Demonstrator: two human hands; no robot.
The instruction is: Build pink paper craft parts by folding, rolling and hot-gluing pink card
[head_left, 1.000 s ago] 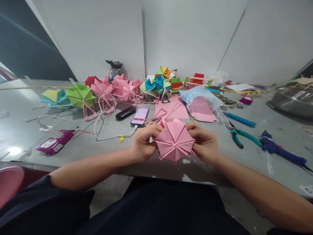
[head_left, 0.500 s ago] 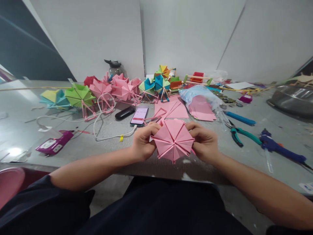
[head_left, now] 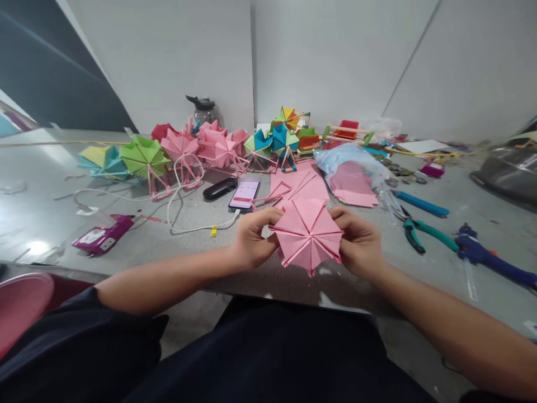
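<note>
A pink folded paper wheel (head_left: pixel 307 234) with radiating creases is held upright over the near edge of the grey table (head_left: pixel 176 246). My left hand (head_left: pixel 253 240) pinches its left rim, thumb on the front. My right hand (head_left: pixel 357 242) grips the right rim the same way. Behind the wheel lie loose pink paper sheets (head_left: pixel 300 185) and pink stick frames.
Finished paper wheels in pink (head_left: pixel 213 146), green (head_left: pixel 144 156) and blue (head_left: pixel 277 140) line the back. A phone (head_left: pixel 244 194) on a white cable, a black case (head_left: pixel 219 188), a purple box (head_left: pixel 103 238), a bag of pink paper (head_left: pixel 352 178), pliers (head_left: pixel 422 235), a blue glue gun (head_left: pixel 493 256) and a metal bowl (head_left: pixel 509 169) lie around.
Both hands have kept their grip on the pink wheel, which has turned slightly. The view has shifted a little, so everything sits further right in the frame.
</note>
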